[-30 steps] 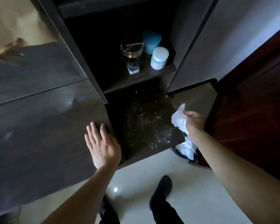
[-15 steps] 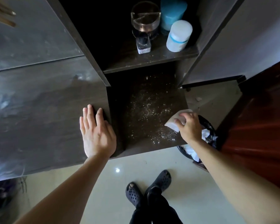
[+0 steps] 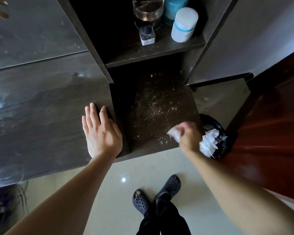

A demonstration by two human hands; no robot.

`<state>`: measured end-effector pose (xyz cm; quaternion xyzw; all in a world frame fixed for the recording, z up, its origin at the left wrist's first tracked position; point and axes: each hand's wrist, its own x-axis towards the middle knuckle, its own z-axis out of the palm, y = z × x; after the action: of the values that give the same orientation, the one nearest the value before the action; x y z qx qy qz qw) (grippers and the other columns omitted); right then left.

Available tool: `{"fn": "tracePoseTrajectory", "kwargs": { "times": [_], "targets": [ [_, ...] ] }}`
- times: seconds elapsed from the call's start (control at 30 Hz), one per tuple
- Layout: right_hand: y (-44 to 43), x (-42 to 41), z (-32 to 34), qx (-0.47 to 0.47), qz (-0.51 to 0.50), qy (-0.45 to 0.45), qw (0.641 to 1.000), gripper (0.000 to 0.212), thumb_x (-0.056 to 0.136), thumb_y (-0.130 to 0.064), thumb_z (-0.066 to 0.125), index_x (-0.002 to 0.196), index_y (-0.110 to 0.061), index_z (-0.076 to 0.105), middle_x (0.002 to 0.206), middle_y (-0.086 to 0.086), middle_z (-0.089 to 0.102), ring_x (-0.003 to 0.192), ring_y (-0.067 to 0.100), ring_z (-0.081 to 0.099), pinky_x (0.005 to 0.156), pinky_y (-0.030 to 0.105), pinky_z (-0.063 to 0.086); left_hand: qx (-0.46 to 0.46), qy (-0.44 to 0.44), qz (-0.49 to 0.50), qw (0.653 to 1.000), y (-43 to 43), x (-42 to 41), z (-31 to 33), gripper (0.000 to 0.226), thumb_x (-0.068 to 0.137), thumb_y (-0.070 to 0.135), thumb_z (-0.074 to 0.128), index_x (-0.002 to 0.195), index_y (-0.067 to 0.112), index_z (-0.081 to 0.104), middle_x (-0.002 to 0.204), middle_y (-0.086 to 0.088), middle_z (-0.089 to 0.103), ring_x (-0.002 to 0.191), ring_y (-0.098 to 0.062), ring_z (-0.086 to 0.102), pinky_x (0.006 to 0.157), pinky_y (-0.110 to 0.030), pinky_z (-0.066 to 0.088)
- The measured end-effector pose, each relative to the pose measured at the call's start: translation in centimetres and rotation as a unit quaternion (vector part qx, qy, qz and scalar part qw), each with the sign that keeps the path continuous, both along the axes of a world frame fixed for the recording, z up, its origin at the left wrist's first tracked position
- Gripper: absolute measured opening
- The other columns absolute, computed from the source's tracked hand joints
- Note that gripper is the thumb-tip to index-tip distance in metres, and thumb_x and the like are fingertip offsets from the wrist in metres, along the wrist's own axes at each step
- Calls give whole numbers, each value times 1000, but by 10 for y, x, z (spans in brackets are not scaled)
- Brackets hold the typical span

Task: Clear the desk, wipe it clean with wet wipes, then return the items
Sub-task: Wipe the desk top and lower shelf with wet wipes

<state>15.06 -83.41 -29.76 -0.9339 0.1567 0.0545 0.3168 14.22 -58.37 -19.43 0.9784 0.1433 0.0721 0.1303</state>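
One wet wipe (image 3: 174, 135), four shelf containers (image 3: 183, 26)

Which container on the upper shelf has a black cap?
The small clear bottle, in front of the glass jar; the white canister and blue canister have none.

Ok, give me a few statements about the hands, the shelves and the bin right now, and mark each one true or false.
1. The left hand lies flat on the desk top. True.
2. The right hand is empty. False: it grips a white wipe at the front right of the lower shelf.
3. The lower shelf is spotless. False: pale specks are scattered over it.
4. The bin holds crumpled white wipes. True.
5. A small bottle stands on the upper shelf. True.
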Motion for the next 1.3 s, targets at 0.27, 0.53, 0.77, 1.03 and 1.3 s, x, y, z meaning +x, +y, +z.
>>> {"fn": "tracePoseTrajectory", "kwargs": {
  "times": [0.27,0.53,0.77,1.03,1.3],
  "targets": [
    [-53,33,-6,-29,-18,12,999,5,82,-7,61,86,-9,63,90,12,61,80,28,56,65,26,33,0,-7,-5,1000,1,0,-3,48,89,16,33,133,0,42,148,-27,30,141,-40,19,117,-49,13],
    [11,-46,-16,-7,242,-69,968,21,76,9,64,86,-9,68,99,8,56,95,19,49,76,30,50,-2,-2,-8,1000,1,1,-1,47,89,17,32,132,0,43,147,-28,31,140,-41,20,116,-51,15],
    [-51,20,-19,-166,216,-111,956,48,79,16,61,124,2,56,135,25,50,129,43,42,99,51,45,7,4,-15,1000,3,3,-2,49,89,19,30,133,0,42,148,-28,29,141,-41,19,117,-50,14],
    [-64,-6,-27,-67,378,-77,920,70,79,22,50,142,-4,34,152,13,28,144,26,18,116,40,22,9,10,-2,1000,-1,5,3,52,88,20,32,134,0,42,149,-28,27,141,-41,18,117,-49,14],
    [-29,52,-22,-65,394,-62,915,61,85,13,44,143,-1,32,155,11,20,144,29,14,117,43,18,16,7,26,1000,-5,9,2,50,89,21,31,135,3,42,150,-24,28,141,-39,19,117,-48,15]
  ]
}}
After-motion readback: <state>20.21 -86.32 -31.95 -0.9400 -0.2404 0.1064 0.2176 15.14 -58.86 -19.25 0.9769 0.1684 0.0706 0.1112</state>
